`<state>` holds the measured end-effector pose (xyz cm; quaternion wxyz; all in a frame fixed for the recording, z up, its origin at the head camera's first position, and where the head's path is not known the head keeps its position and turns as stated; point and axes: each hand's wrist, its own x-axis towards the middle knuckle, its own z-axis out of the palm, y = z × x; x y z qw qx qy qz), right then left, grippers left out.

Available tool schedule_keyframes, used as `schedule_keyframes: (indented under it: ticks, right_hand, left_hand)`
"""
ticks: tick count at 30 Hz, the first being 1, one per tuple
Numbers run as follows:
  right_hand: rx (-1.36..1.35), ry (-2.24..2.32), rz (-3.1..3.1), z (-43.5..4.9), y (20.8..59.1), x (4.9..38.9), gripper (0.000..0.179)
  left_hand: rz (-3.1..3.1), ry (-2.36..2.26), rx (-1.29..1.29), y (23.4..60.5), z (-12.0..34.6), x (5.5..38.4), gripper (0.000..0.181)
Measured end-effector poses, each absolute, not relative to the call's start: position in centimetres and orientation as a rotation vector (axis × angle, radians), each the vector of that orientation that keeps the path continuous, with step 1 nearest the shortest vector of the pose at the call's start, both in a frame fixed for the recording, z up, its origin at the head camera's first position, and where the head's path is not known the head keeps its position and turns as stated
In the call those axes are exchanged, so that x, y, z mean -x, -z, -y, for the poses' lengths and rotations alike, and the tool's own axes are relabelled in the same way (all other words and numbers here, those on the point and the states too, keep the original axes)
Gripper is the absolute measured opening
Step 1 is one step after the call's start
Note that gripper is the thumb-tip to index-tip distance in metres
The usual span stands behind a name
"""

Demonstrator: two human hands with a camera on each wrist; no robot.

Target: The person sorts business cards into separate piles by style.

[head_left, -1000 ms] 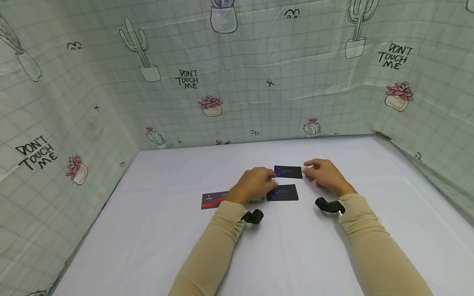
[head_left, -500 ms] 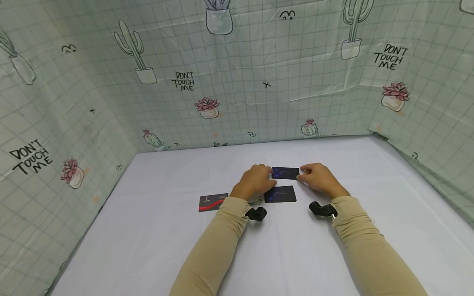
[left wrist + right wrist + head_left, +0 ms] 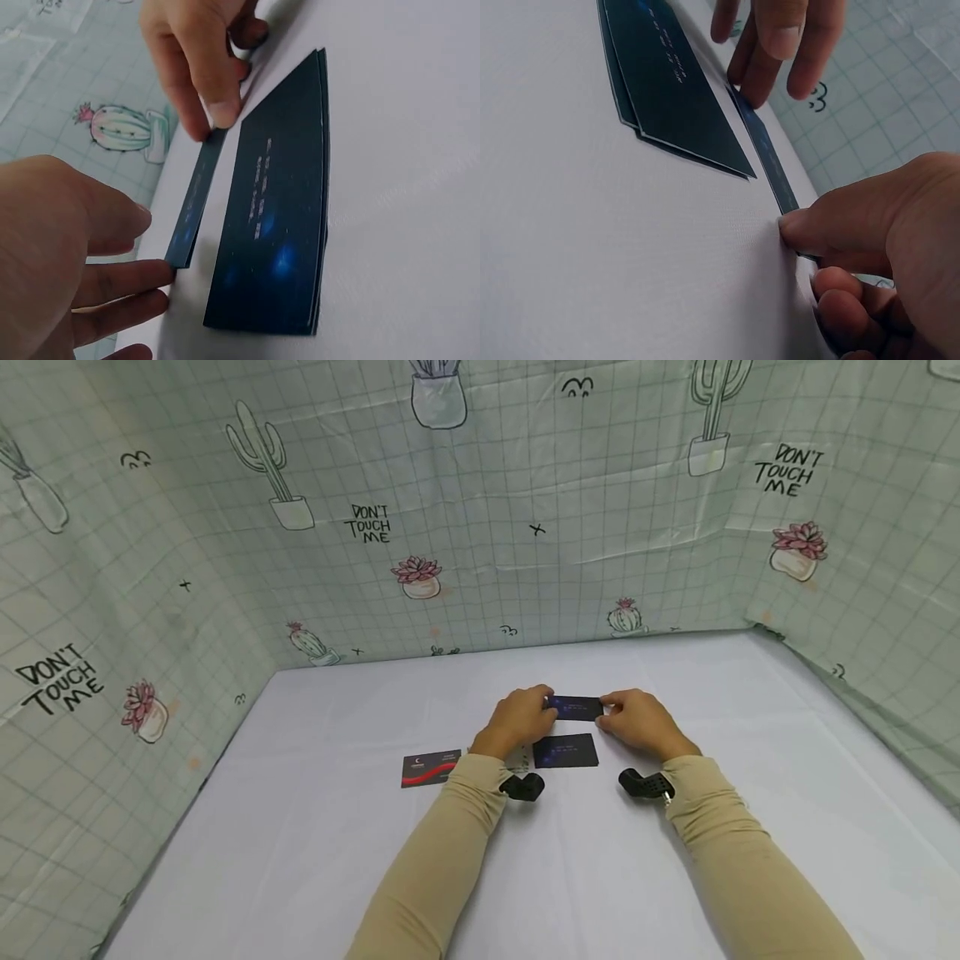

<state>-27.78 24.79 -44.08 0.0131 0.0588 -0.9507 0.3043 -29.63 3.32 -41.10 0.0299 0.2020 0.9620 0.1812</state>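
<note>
A dark blue business card (image 3: 576, 708) lies crosswise between my two hands, partly raised at its right end as far as the wrist views suggest. My right hand (image 3: 641, 722) pinches that end between thumb and fingertips. At the other end, the left hand (image 3: 521, 718) touches the card with a fingertip, its thumb apart from it in the left wrist view. Nearer to me lies a small stack of matching dark cards (image 3: 266, 202), their edges slightly offset. In the right wrist view the pinched card (image 3: 769, 157) appears as a narrow strip beside the stack.
A black card with a red stripe (image 3: 430, 768) lies on the white tabletop (image 3: 300, 827) left of my left wrist. Another pale patterned piece (image 3: 519, 758) is mostly hidden beneath that wrist. A cactus-print cloth (image 3: 480, 510) stands behind and on both sides.
My right hand has moved left to the far card's right end and now pinches it. The left hand has shifted slightly forward, its fingers against the card's left end.
</note>
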Motion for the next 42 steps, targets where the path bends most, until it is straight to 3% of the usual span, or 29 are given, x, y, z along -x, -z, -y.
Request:
schedule_keyframes:
  ticks: [14, 23, 42]
  right_hand:
    - [-0.173, -0.952, 2.962, -24.2, 44.1, 27.6, 0.045]
    - [-0.201, -0.947, 2.918, -24.8, 43.6, 27.1, 0.042]
    - [-0.191, -1.036, 2.819, -25.5, 44.8, 26.9, 0.048]
  left_hand:
    - [-2.903, -1.195, -0.377, 41.1, -3.7, 30.3, 0.016]
    - [-2.783, -1.489, -0.291, 41.0, -5.0, 30.1, 0.034]
    - [-2.639, -1.596, -0.274, 42.4, -4.0, 29.4, 0.035]
